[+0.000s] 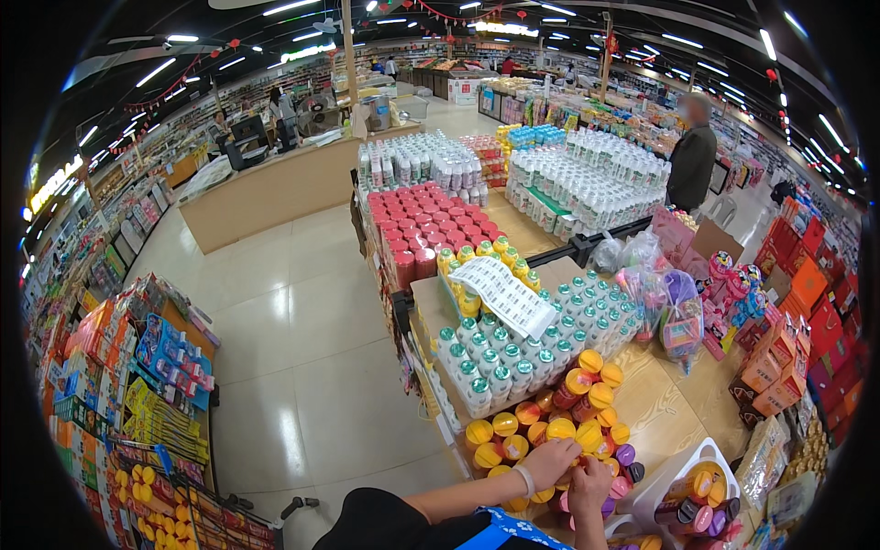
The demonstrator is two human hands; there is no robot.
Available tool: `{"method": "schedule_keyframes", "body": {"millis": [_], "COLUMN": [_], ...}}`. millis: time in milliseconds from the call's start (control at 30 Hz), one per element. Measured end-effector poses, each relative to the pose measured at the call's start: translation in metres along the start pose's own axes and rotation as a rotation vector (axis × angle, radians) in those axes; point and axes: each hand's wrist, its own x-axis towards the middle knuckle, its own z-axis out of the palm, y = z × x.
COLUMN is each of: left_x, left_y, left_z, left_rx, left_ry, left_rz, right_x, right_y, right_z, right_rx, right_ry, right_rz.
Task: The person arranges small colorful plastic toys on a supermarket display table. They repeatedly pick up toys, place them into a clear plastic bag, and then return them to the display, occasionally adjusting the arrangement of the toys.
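Note:
My left hand (551, 462), with a pale band at the wrist, reaches over a cluster of jars with yellow lids (504, 424). Right beside it, my right hand (590, 485) has its fingers curled, and the fingertips of both hands nearly meet. Whatever lies between them is hidden by the fingers. Red jars with yellow lids (576, 382) lie tilted just beyond. Purple-lidded (625, 454) and pink-lidded jars (619, 487) stand close to my right hand. Behind the jars are rows of white bottles with green caps (500, 375), and a printed sheet of labels (505, 294) rests on top.
At right, a white plastic basket (643, 485) holds more jars. Red-lidded cans (426, 223) and white bottles (605, 179) fill the stand beyond. A loaded cart (199, 512) is at lower left, beside snack shelves. A person (693, 158) stands at upper right.

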Motion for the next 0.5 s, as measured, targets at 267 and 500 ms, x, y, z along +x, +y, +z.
{"method": "schedule_keyframes", "body": {"millis": [267, 500], "left_x": [0.008, 0.001], "left_y": [0.002, -0.012], "left_z": [-0.007, -0.016], "left_rx": [0.08, -0.025], "left_ry": [-0.075, -0.053], "left_rz": [0.011, 0.066], "right_x": [-0.002, -0.01], "right_y": [0.006, 0.003], "right_z": [0.005, -0.009], "right_rx": [0.006, 0.05], "right_ry": [0.058, -0.056], "right_rz": [-0.006, 0.05]}}
